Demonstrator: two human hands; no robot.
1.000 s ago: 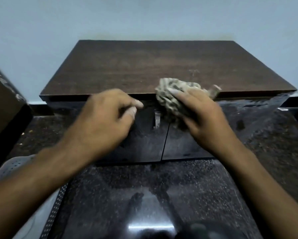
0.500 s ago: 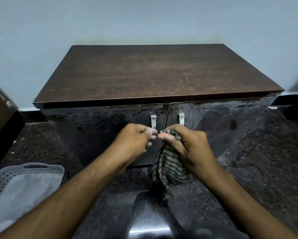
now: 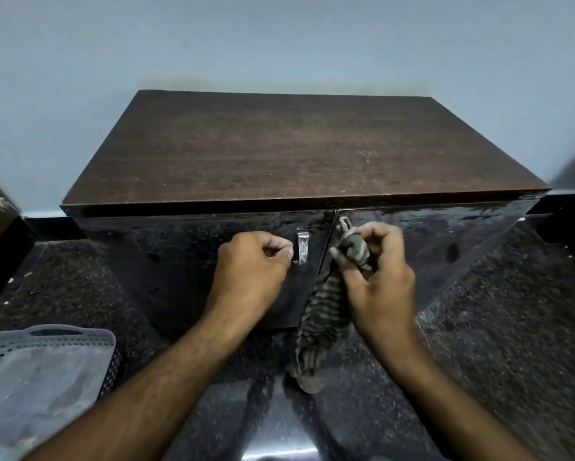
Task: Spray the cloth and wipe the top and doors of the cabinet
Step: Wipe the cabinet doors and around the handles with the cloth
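Underfoot, speckled dark floor (image 3: 499,327) (glossy), pale wall (image 3: 279,38)

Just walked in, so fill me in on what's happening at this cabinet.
A person is cleaning a dark wooden cabinet set against the wall. The right hand pinches a striped cloth in front of the right door, most of the cloth dangling toward the floor. The left hand is curled into a fist beside the metal handle on the left door, holding nothing visible. Both doors are closed. A perforated grey basket sits on the floor to the left.
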